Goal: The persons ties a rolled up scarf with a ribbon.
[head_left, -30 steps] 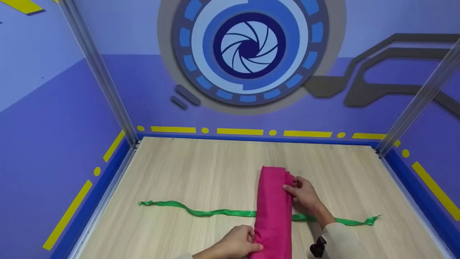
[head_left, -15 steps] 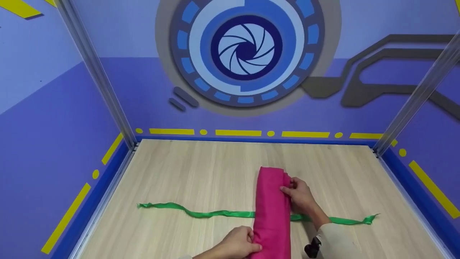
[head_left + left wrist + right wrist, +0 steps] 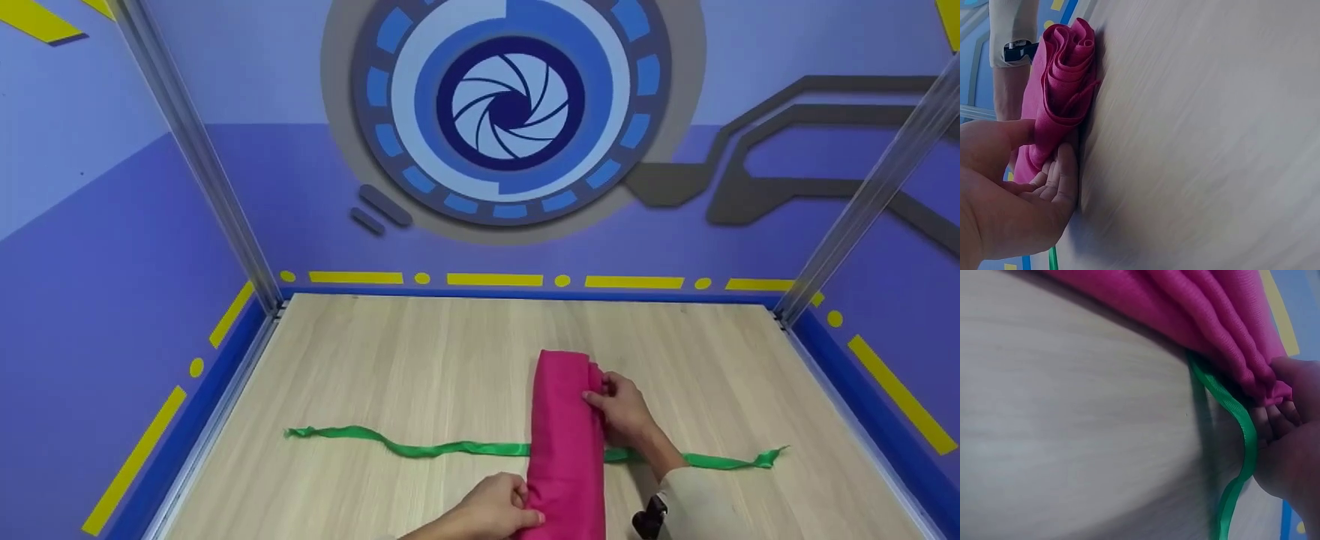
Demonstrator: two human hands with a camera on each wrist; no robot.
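A pink cloth, folded into a long thick strip, lies lengthwise on the table. Its layered, rolled end shows in the left wrist view. My left hand pinches the near left edge, thumb on top and fingers tucked beneath. At the far right edge my right hand pinches the cloth's layers between thumb and fingers. Under the cloth runs a green ribbon, crosswise, coming out on both sides. The ribbon passes close to my right hand in the right wrist view; the cloth hides its middle.
The wooden table is bounded by a blue back wall with printed shapes and by side walls. Metal posts stand at the two back corners. A small black device sits at the right sleeve.
The head view has shifted slightly, so everything sits a little lower and further left. Both hands keep their grip on the cloth, and cloth and ribbon look unmoved.
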